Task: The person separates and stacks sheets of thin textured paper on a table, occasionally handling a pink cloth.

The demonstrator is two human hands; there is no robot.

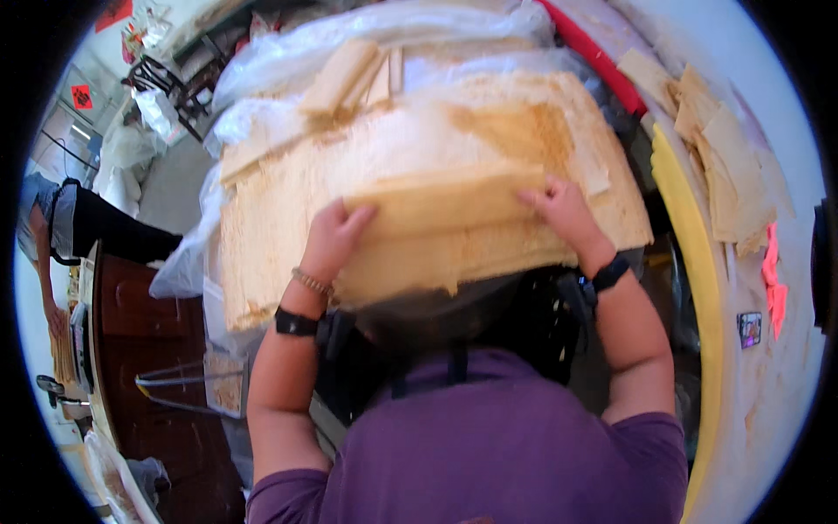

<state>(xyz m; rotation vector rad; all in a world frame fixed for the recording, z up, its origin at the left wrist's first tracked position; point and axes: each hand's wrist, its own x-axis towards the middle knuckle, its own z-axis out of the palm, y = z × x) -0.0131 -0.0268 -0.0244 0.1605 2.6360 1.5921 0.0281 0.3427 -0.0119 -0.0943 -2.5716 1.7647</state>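
Note:
A thick stack of pale tan thin sheets (436, 227) is held up in front of my chest. My left hand (336, 234) grips its left side with fingers over the top edge. My right hand (566, 210) grips its right side the same way. Behind the held stack lies a much larger pile of the same tan sheets (419, 131) on clear plastic wrapping (288, 61). Both wrists wear black bands, and the left also has a bead bracelet.
A dark brown wooden table (148, 349) stands at the lower left, with another person (61, 227) bending beside it. Loose tan sheet pieces (724, 166) lie on a white surface at right, next to a yellow curved edge (690, 244) and a red bar (594, 52).

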